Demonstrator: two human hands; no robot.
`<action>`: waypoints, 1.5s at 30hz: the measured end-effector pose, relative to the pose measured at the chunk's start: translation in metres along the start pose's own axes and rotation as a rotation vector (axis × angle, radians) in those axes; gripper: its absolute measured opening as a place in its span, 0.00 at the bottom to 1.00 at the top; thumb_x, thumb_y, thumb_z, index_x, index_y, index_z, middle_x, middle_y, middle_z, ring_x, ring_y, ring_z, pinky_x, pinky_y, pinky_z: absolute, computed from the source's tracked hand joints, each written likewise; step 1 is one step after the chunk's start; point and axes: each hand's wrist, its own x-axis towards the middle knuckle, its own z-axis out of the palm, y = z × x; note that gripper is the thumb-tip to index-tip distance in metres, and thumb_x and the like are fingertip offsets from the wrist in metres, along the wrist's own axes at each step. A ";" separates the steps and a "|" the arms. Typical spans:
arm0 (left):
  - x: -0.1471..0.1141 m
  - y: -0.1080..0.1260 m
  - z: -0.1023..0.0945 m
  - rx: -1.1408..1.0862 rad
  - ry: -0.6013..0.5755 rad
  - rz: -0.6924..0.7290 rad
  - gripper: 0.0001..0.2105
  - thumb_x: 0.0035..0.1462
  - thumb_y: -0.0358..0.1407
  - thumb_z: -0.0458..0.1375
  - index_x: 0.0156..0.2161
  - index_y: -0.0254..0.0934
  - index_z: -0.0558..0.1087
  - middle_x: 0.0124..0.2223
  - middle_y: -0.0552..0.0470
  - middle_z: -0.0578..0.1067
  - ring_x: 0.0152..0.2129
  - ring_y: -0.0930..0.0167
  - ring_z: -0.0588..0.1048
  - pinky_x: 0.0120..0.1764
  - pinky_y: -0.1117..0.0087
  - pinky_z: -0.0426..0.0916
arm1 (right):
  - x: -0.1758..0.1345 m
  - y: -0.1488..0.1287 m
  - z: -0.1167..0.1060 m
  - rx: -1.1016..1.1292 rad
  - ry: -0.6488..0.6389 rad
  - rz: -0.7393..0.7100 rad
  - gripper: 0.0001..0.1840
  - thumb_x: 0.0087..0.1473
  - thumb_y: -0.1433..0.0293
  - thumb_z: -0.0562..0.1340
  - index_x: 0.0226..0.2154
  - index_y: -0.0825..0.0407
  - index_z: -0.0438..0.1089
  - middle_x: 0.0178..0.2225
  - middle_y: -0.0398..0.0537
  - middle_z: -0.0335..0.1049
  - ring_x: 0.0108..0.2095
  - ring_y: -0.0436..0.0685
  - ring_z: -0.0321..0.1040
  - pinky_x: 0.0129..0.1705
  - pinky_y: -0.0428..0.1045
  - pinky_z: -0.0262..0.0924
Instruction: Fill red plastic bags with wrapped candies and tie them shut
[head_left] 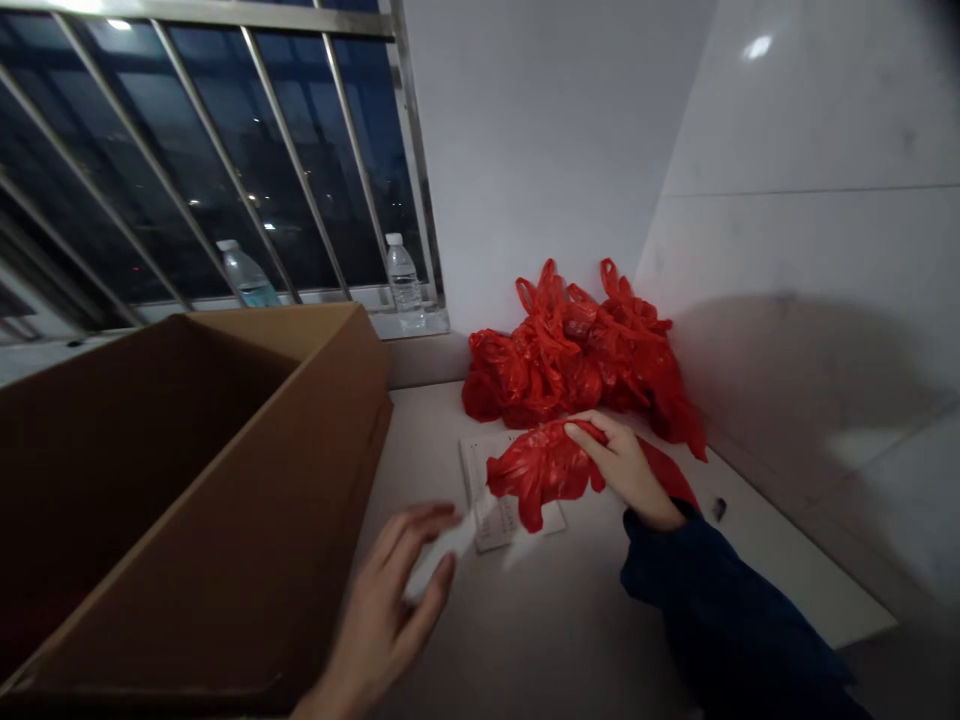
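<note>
Gripped in my right hand (pixel 619 462) is a crumpled red plastic bag (pixel 544 465), its loose folds spreading left and its other end trailing behind my wrist. My left hand (pixel 401 590) is empty, thumb and fingers apart, a little blurred, to the lower left of the bag. Partly covered by the bag, a white printed sheet or booklet (pixel 495 520) lies on the white tabletop (pixel 510 630). Behind my right hand sits a heap of red plastic bags (pixel 570 360) with their handle loops sticking up against the wall.
A large open cardboard box (pixel 300 480) fills the left side. Two plastic bottles, one clear (pixel 405 285) and one with bluish contents (pixel 251 280), stand by the barred window. A small dark object (pixel 719 509) lies near the table's right edge, beside the tiled wall (pixel 810 380).
</note>
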 end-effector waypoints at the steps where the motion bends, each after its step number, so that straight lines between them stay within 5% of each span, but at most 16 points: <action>1: 0.003 -0.007 0.012 -0.049 -0.041 -0.054 0.19 0.65 0.40 0.54 0.59 0.45 0.65 0.57 0.46 0.69 0.52 0.65 0.71 0.49 0.64 0.73 | -0.002 0.002 0.012 0.023 -0.031 -0.005 0.15 0.61 0.57 0.58 0.39 0.50 0.74 0.39 0.46 0.77 0.42 0.57 0.72 0.47 0.51 0.64; 4: 0.011 -0.034 0.052 -0.133 -0.124 -0.259 0.33 0.63 0.45 0.56 0.67 0.42 0.49 0.64 0.40 0.60 0.58 0.61 0.66 0.56 0.57 0.68 | -0.010 0.018 0.043 -0.011 -0.133 -0.009 0.16 0.61 0.58 0.59 0.46 0.49 0.71 0.40 0.47 0.76 0.41 0.57 0.72 0.46 0.52 0.65; 7: 0.007 -0.053 0.076 -0.126 -0.142 -0.331 0.33 0.62 0.47 0.56 0.67 0.40 0.50 0.64 0.40 0.59 0.61 0.61 0.63 0.62 0.54 0.60 | -0.020 0.038 0.056 -0.062 -0.172 0.045 0.18 0.61 0.59 0.58 0.50 0.50 0.69 0.39 0.49 0.75 0.37 0.57 0.73 0.39 0.52 0.67; 12: -0.006 -0.055 0.078 -0.109 -0.199 -0.227 0.27 0.62 0.45 0.57 0.64 0.43 0.58 0.61 0.44 0.65 0.58 0.63 0.65 0.60 0.58 0.62 | -0.033 0.042 0.062 -0.129 -0.150 -0.027 0.18 0.61 0.60 0.59 0.51 0.49 0.68 0.47 0.52 0.71 0.47 0.59 0.70 0.48 0.54 0.66; 16: -0.008 -0.060 0.079 -0.029 -0.280 -0.153 0.26 0.57 0.47 0.62 0.58 0.41 0.66 0.55 0.43 0.71 0.52 0.59 0.70 0.54 0.57 0.67 | -0.048 0.032 0.078 -0.209 -0.481 -0.157 0.37 0.55 0.56 0.65 0.63 0.47 0.57 0.58 0.54 0.65 0.58 0.63 0.62 0.59 0.58 0.59; 19: -0.011 -0.066 0.080 -0.052 -0.313 -0.145 0.22 0.57 0.47 0.63 0.53 0.41 0.70 0.52 0.45 0.73 0.48 0.61 0.72 0.50 0.60 0.69 | -0.057 0.034 0.089 -0.278 -0.581 -0.102 0.36 0.55 0.55 0.65 0.62 0.51 0.59 0.54 0.57 0.69 0.54 0.65 0.66 0.56 0.60 0.62; 22: -0.011 -0.069 0.080 -0.177 -0.303 -0.207 0.14 0.60 0.44 0.60 0.49 0.41 0.72 0.47 0.48 0.76 0.44 0.65 0.75 0.46 0.66 0.70 | -0.059 0.039 0.092 -0.204 -0.567 -0.046 0.26 0.58 0.58 0.63 0.56 0.51 0.65 0.49 0.54 0.72 0.50 0.62 0.69 0.52 0.57 0.65; 26: -0.002 -0.069 0.080 -0.343 -0.079 -0.341 0.19 0.61 0.39 0.59 0.56 0.41 0.67 0.50 0.48 0.76 0.45 0.66 0.76 0.49 0.65 0.71 | -0.052 0.039 0.085 0.067 -0.399 0.007 0.17 0.59 0.61 0.63 0.50 0.47 0.69 0.47 0.47 0.75 0.49 0.57 0.72 0.53 0.52 0.65; 28: 0.005 -0.068 0.078 -0.359 -0.018 -0.330 0.23 0.60 0.38 0.59 0.60 0.42 0.63 0.55 0.46 0.73 0.50 0.65 0.74 0.54 0.62 0.69 | -0.048 0.038 0.077 0.087 -0.327 0.026 0.19 0.59 0.61 0.63 0.53 0.45 0.67 0.50 0.47 0.74 0.51 0.57 0.70 0.55 0.53 0.64; 34: 0.020 -0.064 0.069 -0.108 -0.104 -0.142 0.19 0.66 0.36 0.51 0.61 0.43 0.63 0.64 0.45 0.64 0.60 0.63 0.64 0.60 0.56 0.62 | -0.037 0.043 0.054 -0.236 -0.284 -0.094 0.33 0.57 0.58 0.64 0.62 0.46 0.59 0.61 0.54 0.60 0.61 0.64 0.59 0.62 0.60 0.57; 39: 0.028 -0.059 0.087 0.073 -0.093 -0.133 0.22 0.66 0.36 0.49 0.64 0.40 0.59 0.66 0.44 0.61 0.63 0.63 0.59 0.63 0.54 0.57 | -0.045 0.051 0.089 -0.345 -0.150 -0.148 0.39 0.61 0.60 0.59 0.68 0.52 0.44 0.66 0.59 0.53 0.66 0.64 0.50 0.65 0.62 0.51; 45: 0.010 -0.079 0.122 0.197 -0.311 -0.171 0.28 0.62 0.30 0.47 0.67 0.34 0.56 0.68 0.43 0.59 0.65 0.61 0.57 0.64 0.51 0.54 | -0.067 0.065 0.130 -0.618 -0.365 -0.218 0.36 0.62 0.68 0.53 0.69 0.54 0.43 0.69 0.55 0.48 0.69 0.65 0.43 0.66 0.67 0.47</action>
